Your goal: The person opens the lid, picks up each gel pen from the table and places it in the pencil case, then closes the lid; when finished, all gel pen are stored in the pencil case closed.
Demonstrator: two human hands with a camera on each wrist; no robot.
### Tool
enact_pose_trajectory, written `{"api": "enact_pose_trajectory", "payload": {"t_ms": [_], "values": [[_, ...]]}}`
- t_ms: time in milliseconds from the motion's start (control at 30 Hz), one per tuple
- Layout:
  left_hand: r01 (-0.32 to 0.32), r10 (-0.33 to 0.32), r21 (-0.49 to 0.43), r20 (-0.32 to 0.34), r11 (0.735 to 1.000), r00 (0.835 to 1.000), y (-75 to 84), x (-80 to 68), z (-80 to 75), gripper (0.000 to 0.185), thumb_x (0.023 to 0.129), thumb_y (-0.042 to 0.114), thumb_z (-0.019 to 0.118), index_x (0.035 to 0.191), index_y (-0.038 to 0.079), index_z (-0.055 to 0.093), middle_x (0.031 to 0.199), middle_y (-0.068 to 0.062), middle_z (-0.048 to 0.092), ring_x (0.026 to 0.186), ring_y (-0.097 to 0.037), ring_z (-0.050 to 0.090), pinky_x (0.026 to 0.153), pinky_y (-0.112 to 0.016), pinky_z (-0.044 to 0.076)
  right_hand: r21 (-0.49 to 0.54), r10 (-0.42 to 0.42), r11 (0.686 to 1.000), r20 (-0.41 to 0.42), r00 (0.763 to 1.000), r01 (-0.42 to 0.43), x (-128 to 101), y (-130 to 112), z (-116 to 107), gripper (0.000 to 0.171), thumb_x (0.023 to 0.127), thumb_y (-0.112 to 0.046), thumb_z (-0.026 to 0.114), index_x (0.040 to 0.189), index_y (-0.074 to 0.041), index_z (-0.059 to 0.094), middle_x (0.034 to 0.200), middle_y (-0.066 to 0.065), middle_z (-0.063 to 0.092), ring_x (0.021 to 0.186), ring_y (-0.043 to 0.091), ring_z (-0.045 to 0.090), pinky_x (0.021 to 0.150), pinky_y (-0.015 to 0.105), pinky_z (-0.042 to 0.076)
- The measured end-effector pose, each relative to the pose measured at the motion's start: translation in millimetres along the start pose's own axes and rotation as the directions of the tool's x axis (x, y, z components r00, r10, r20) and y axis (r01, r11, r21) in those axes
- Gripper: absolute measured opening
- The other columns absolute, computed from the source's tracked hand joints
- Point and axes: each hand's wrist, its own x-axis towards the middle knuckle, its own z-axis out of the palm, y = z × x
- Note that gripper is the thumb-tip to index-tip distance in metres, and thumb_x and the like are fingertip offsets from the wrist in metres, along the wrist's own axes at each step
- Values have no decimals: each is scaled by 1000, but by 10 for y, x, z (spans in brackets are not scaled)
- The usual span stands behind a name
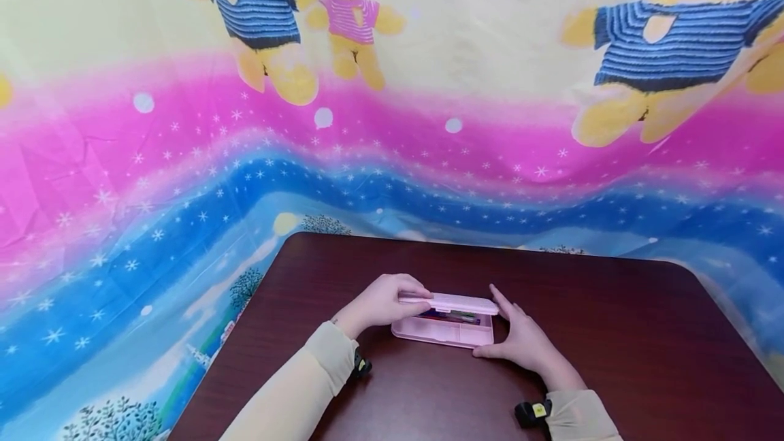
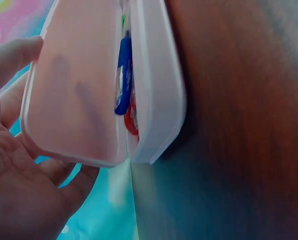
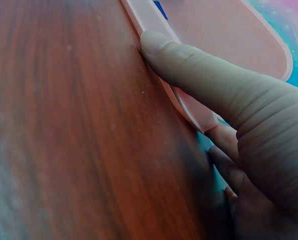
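We see a pink case [image 1: 446,329] lying on a dark table [image 1: 612,332], near its middle and a little toward the far edge, with its lid [image 1: 456,303] lifted partway above the tray. The left hand [image 1: 382,301] comes in from the left and holds the lid's left end, fingers curled over its top edge; the left wrist view shows the lid [image 2: 74,90] held between thumb and fingers [image 2: 19,55], standing apart from the tray [image 2: 156,85]. In the gap we make out a blue pen [image 2: 124,75] and something red [image 2: 131,120] below it; other contents are too blurred to tell. The right hand [image 1: 523,339] rests at the case's right end, fingers fairly straight, thumb against the near right corner; the right wrist view shows the thumb [image 3: 189,60] pressed along the tray's edge [image 3: 154,30] where it meets the table [image 3: 64,125]. It steadies rather than grasps. Behind the table hangs a cloth [image 1: 184,155] with teddy bears [image 1: 349,12] and pink and blue bands.
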Motion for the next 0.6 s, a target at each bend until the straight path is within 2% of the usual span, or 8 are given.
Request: {"api": "enact_pose_trajectory", "payload": {"t_ms": [200, 333, 600], "values": [[-30, 23, 175, 39, 984, 999, 79, -57, 100, 32, 101, 43, 78, 131, 31, 83, 136, 7, 77, 132, -15, 67, 119, -38, 50, 10, -27, 1000, -4, 1000, 27, -1, 17, -12, 145, 68, -64, 100, 178, -20, 17, 166, 21, 55, 160, 67, 25, 124, 82, 28], [-41, 37, 275, 20, 961, 999, 107, -107, 190, 31, 101, 45, 78, 129, 32, 83, 138, 6, 76, 133, -17, 66, 120, -38, 49, 17, -13, 1000, 17, 1000, 13, 2, 4, -18, 144, 70, -62, 100, 178, -18, 16, 166, 18, 56, 160, 67, 22, 123, 84, 27], [-37, 47, 363, -18, 931, 999, 117, -166, 321, 30, 99, 46, 81, 127, 33, 84, 139, 6, 76, 133, -19, 65, 119, -41, 49, 18, -41, 999, 1, 999, 41, -7, -2, -1, 144, 68, -59, 102, 177, -14, 19, 161, 18, 60, 159, 68, 25, 124, 83, 27]]}}
